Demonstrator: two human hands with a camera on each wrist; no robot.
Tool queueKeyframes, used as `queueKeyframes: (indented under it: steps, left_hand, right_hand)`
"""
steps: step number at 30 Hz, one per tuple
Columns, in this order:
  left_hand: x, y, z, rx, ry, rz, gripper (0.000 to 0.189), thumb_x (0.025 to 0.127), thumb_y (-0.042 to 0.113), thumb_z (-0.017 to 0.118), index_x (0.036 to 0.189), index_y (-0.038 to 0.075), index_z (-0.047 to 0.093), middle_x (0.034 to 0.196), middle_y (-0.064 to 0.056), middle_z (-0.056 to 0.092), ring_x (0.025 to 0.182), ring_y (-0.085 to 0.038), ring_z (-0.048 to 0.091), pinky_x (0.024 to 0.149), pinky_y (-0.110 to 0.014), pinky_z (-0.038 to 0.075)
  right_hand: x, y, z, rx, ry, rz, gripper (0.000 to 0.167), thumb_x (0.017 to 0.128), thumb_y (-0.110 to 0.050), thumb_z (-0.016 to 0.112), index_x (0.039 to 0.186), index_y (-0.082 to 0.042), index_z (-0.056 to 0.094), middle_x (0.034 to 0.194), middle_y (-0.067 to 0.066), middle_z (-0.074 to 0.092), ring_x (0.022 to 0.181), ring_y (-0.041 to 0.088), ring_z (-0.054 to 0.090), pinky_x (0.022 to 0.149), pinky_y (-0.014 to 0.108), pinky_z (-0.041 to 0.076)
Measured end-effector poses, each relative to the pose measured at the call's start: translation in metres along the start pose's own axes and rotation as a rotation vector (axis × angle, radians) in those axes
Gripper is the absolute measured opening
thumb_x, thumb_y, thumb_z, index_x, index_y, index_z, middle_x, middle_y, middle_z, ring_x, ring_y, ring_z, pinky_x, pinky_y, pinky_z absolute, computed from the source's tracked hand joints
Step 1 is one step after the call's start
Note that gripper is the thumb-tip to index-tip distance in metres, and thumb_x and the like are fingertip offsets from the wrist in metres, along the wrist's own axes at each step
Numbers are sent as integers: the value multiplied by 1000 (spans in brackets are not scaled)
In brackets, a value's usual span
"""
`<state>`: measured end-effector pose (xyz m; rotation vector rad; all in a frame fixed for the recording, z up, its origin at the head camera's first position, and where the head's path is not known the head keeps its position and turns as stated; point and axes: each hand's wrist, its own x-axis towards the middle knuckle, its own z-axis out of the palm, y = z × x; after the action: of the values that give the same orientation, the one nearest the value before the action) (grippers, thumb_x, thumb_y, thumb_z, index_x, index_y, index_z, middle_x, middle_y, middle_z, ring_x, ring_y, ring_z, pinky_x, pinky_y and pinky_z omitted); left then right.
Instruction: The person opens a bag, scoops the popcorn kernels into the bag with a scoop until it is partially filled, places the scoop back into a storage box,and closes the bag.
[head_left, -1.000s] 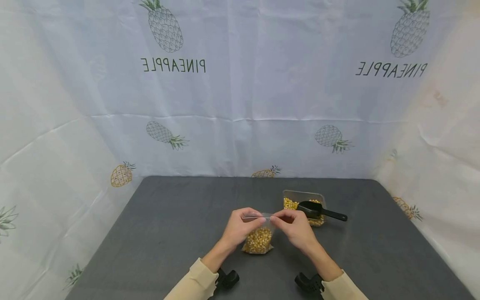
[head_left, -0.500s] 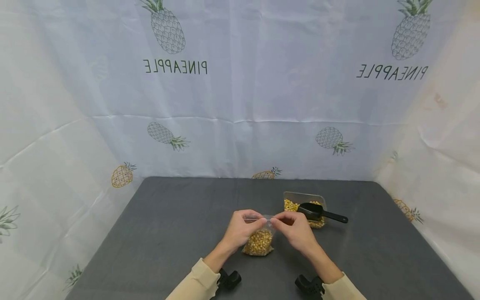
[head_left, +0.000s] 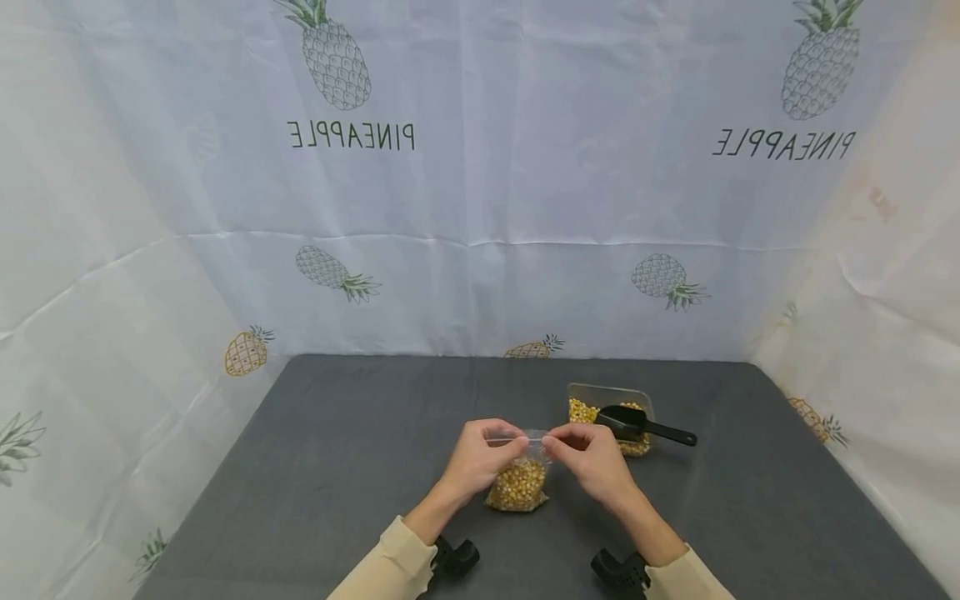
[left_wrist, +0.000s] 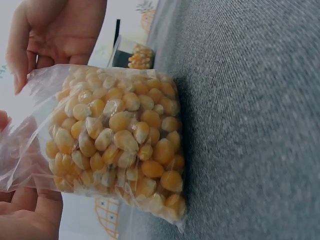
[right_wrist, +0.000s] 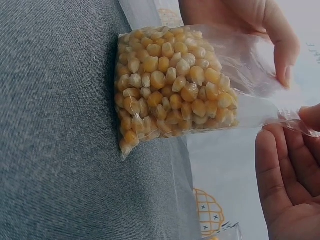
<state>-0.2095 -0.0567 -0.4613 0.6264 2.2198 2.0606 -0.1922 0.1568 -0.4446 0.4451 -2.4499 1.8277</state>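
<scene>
A clear zip bag (head_left: 519, 485) of yellow corn kernels stands upright on the table in the head view, its base on the surface. My left hand (head_left: 477, 460) pinches the left part of the bag's top edge between thumb and fingers. At the right part of that edge, my right hand (head_left: 592, 463) pinches likewise. A small gap separates the two thumbs. The left wrist view shows the kernels (left_wrist: 120, 135) filling the lower bag, with slack film above. In the right wrist view, the right thumb and fingers (right_wrist: 280, 175) hold a corner of the film.
Behind the right hand stands a clear plastic tub (head_left: 609, 393) of corn kernels. A black scoop (head_left: 630, 422) lies across it, handle pointing right. Grey cloth covers the table (head_left: 360, 433). A white pineapple-print curtain (head_left: 465, 192) hangs around the back and sides.
The fingertips of both hands have parted slightly along the bag's top edge. The bag, tub and scoop stay in place, apart from a small shift of the head view.
</scene>
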Motion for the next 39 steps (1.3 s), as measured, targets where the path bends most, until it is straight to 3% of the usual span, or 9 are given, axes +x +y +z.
queueKeyframes:
  steps: [3,11,23,39]
  left_hand:
    - [0,-1,-3,1,-5,-4,21,97,14,71,102,-6,74,102,-19,72,88,-28,73,68,-27,57]
    - [0,-5,-10,-19,-17,-20,26,97,13,71,105,-11,71,100,-30,69,84,-39,72,66,-27,58]
    - [-5,-3,-17,-15,4,27,23,96,9,72,104,-13,71,81,-20,71,65,-15,68,63,-35,59]
    - [-9,-5,-28,-40,3,4,26,96,6,71,107,-17,68,91,-22,73,74,-20,72,73,-38,60]
  right_hand:
    - [0,1,1,4,1,1,25,95,-18,74,103,6,75,89,11,72,79,18,69,74,43,58]
    - [0,3,1,23,17,13,26,94,-17,75,102,7,74,88,12,72,78,19,69,74,43,59]
    - [0,5,2,26,26,-1,24,95,-16,74,103,7,73,89,13,72,78,21,68,71,40,58]
    - [1,10,2,18,56,1,19,95,-15,74,99,4,75,84,7,71,76,19,68,73,42,58]
